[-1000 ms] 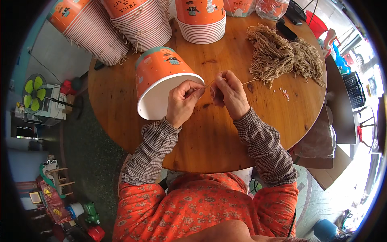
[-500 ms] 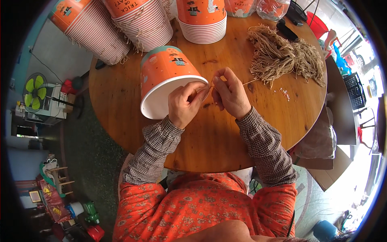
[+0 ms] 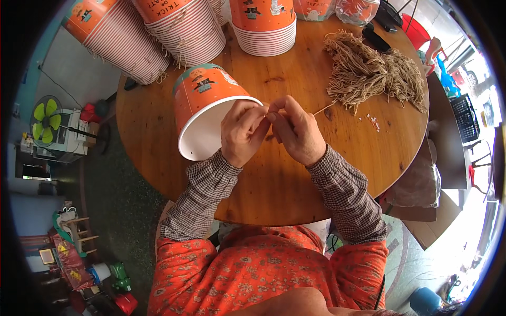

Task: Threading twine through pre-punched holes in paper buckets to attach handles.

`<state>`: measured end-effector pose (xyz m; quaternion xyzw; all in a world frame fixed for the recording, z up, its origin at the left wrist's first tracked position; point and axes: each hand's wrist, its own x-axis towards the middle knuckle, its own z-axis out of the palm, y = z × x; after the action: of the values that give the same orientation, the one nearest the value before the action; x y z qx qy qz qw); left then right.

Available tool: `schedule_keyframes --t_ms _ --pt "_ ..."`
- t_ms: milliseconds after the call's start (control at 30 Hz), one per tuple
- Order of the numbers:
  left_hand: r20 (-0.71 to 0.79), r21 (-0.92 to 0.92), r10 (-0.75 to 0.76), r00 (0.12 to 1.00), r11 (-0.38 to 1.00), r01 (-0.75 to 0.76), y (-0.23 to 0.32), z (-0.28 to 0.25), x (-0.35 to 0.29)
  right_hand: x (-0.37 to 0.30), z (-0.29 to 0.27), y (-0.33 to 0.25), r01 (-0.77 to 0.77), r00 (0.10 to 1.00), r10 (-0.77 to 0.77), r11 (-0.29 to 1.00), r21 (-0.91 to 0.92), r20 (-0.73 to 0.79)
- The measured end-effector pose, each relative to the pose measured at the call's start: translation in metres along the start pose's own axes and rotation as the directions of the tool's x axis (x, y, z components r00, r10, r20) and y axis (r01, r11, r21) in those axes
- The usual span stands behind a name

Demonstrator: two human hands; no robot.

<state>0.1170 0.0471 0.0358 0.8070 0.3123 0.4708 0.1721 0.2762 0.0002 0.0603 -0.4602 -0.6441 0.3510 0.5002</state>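
Observation:
An orange paper bucket (image 3: 191, 100) with a white rim and printed figures lies tipped on its side, its mouth toward me. My left hand (image 3: 243, 131) is closed in a pinch beside the rim's right edge, its fingers partly over the mouth. Against its fingertips, my right hand (image 3: 296, 131) pinches too. Between them is a thin tan cord, mostly hidden by the fingers. A strand of cord (image 3: 324, 108) runs from behind my right hand to a loose bundle of tan cords (image 3: 363, 71). One small dark hole shows near the bucket's lower rim.
Tall stacks of nested orange buckets (image 3: 187, 39) stand along the round wooden table's (image 3: 274, 195) far left, with another stack (image 3: 263, 39) at the back. Small pale pink and white bits (image 3: 373, 123) lie right of my hands. Cardboard (image 3: 429, 221) stands beyond the right edge.
The bucket has rolled a little and shifted left, so its printed figures sit differently. My hands have come together, fingertips meeting where cord showed between them before.

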Motion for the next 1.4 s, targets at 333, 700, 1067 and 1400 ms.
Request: schedule_keyframes --t_ms 333,700,1067,1400 --pt "-0.031 -0.121 0.07 0.997 0.99 -0.074 0.0 0.002 0.003 0.002 -0.003 0.003 -0.034 0.999 0.032 0.998 0.056 0.033" --pt "-0.015 0.109 0.197 0.98 0.975 -0.195 0.011 -0.005 0.008 0.003 -0.019 -0.013 -0.101 0.994 0.075 0.892 0.44 0.076" --pt "-0.006 0.308 0.293 0.956 0.91 -0.277 0.005 -0.008 0.013 -0.005 -0.016 -0.028 0.039 0.998 -0.01 0.825 0.563 -0.055" --pt "-0.025 0.459 0.312 0.95 0.848 -0.266 0.004 -0.011 0.022 -0.011 -0.033 -0.029 0.146 0.989 -0.12 0.772 0.618 -0.085"
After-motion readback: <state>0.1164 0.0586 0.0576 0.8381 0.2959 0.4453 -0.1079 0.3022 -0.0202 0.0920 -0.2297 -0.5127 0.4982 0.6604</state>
